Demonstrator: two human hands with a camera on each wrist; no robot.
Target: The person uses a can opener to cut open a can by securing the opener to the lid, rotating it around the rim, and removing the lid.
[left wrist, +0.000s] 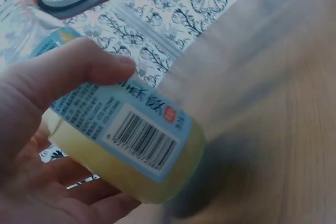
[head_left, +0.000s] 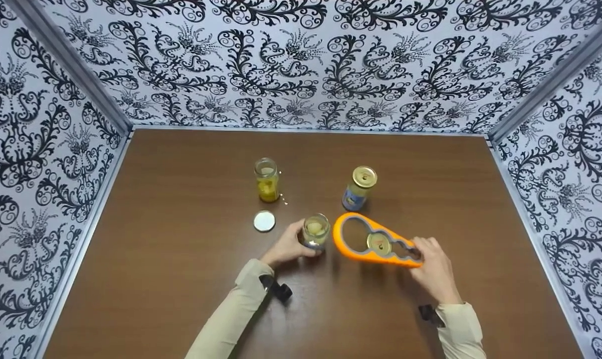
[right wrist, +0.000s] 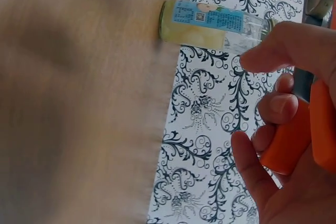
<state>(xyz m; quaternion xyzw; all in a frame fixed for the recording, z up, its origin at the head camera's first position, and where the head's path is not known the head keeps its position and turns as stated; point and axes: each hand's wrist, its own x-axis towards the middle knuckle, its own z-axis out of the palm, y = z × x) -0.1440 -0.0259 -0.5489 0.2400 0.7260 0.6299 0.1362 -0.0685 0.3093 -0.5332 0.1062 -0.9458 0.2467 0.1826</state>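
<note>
The left hand [head_left: 290,245] has its fingers wrapped around an open jar [head_left: 315,230]. The right hand [head_left: 435,269] grips one end of an orange opener [head_left: 373,258], and a gold lid [head_left: 379,244] sits in one of its holes. Up and left of the left hand, a white lid [head_left: 264,221] lies on the tabletop [head_left: 181,224], with a jar of yellow food [head_left: 268,189] farther away. A closed jar [head_left: 354,197] stands up and left of the right hand.
</note>
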